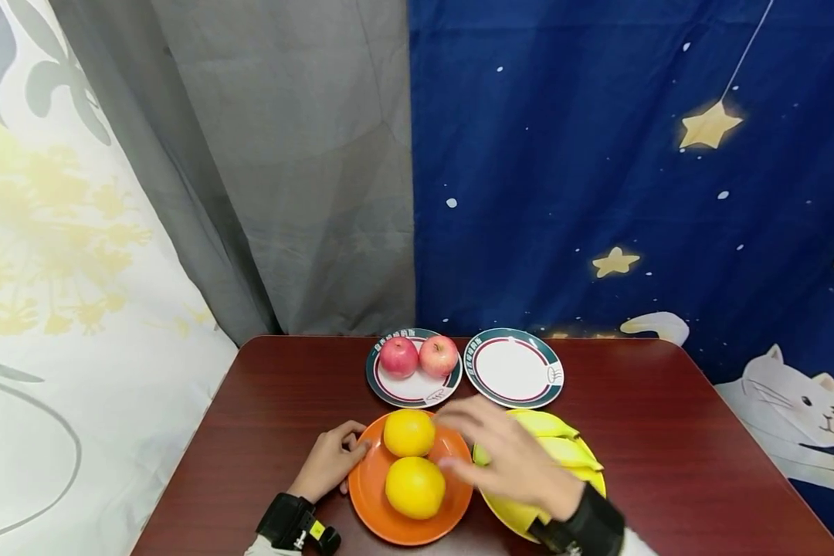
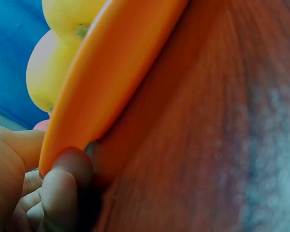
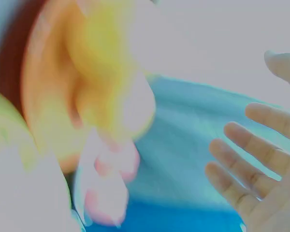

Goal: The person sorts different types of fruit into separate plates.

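Nearest the viewer, black wrist straps (image 1: 278,519) are worn on both forearms above pale sleeves. The rim of the orange plate (image 1: 367,498) is gripped on its left side by the left hand (image 1: 330,463); in the left wrist view the rim is seen to be pinched between thumb and curled fingers. The right hand (image 1: 507,455), blurred in the head view, is held above the near edge of the neighbouring plate, with its fingertips seen over the orange plate's right side. In the right wrist view its fingers are shown extended and spread, with nothing held.

Two yellow fruits are carried on the orange plate, the nearer fruit (image 1: 415,487) and the farther fruit (image 1: 409,433), placed close together one behind the other. To the right, bananas (image 1: 563,450) are laid on a yellow plate (image 1: 509,516), which is partly covered by the right hand and forearm.

Farther back on the dark red table (image 1: 667,448), two apples (image 1: 439,356) are set side by side on a green-rimmed plate (image 1: 375,378); just to its right, a matching white plate (image 1: 514,369) is placed. The background is formed by a grey curtain (image 1: 306,154) and a blue star-patterned cloth (image 1: 528,154).
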`<state>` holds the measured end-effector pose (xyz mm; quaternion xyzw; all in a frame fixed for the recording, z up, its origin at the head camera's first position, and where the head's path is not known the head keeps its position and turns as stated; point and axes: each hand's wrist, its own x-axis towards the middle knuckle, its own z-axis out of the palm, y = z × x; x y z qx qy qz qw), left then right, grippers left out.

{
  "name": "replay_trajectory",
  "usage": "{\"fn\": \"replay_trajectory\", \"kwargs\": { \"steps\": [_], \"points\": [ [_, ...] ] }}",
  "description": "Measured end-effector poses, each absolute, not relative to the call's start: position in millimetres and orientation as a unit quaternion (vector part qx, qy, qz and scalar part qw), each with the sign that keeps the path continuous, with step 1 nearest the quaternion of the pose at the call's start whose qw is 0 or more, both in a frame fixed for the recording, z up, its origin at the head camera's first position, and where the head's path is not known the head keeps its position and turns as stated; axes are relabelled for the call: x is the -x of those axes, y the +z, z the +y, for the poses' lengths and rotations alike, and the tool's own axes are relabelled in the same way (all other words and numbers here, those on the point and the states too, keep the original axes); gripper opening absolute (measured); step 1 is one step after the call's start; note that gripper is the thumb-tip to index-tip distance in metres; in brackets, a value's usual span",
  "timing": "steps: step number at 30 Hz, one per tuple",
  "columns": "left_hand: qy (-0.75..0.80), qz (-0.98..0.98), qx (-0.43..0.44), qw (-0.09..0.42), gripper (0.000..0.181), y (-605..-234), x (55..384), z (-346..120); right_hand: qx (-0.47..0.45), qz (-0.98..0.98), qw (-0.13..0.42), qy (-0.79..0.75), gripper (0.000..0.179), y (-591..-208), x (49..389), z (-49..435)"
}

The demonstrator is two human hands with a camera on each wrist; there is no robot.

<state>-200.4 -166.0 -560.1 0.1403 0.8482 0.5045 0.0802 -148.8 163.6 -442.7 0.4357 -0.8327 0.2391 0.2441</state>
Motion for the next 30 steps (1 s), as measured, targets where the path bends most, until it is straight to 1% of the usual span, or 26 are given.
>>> {"fn": "replay_trajectory", "kwargs": {
  "steps": [3,5,6,8,11,15,17,19,22,25,28,30],
  "points": [
    [0.509,0.846,-0.137,0.086,0.029,-560,200,-166,-0.369,-0.841,0.308,0.247,0.035,-419,166,207],
    [0.512,0.844,-0.133,0.09,0.029,-561,199,-166,-0.304,-0.863,0.319,0.246,0.031,-412,180,238],
    [0.512,0.844,-0.132,0.092,0.029,-562,198,-167,-0.269,-0.878,0.308,0.249,0.029,-411,187,253],
    [0.513,0.844,-0.13,0.093,0.029,-562,197,-166,-0.205,-0.904,0.272,0.257,0.026,-417,205,280],
    [0.509,0.846,-0.131,0.091,0.029,-562,197,-165,-0.128,-0.934,0.189,0.276,0.026,-435,230,314],
    [0.496,0.853,-0.14,0.083,0.027,-556,199,-166,-0.072,-0.944,0.076,0.311,0.041,-465,257,340],
    [0.481,0.861,-0.143,0.08,0.027,-551,199,-166,-0.05,-0.941,0.022,0.335,0.051,-479,265,346],
    [0.468,0.87,-0.137,0.069,0.027,-544,201,-167,-0.03,-0.935,-0.019,0.352,0.058,-490,270,347],
    [0.451,0.885,-0.107,0.032,0.023,-525,206,-167,-0.01,-0.925,-0.042,0.377,0.06,-501,275,347],
    [0.422,0.901,-0.097,-0.038,0.021,-495,214,-165,-0.004,-0.919,-0.037,0.393,0.057,-510,279,347],
    [0.378,0.908,-0.133,-0.123,0.021,-459,222,-150,0.003,-0.911,-0.036,0.411,0.056,-516,281,346],
    [0.348,0.904,-0.173,-0.18,0.019,-438,225,-127,0.013,-0.907,-0.039,0.419,0.057,-517,280,344]
  ]
}}
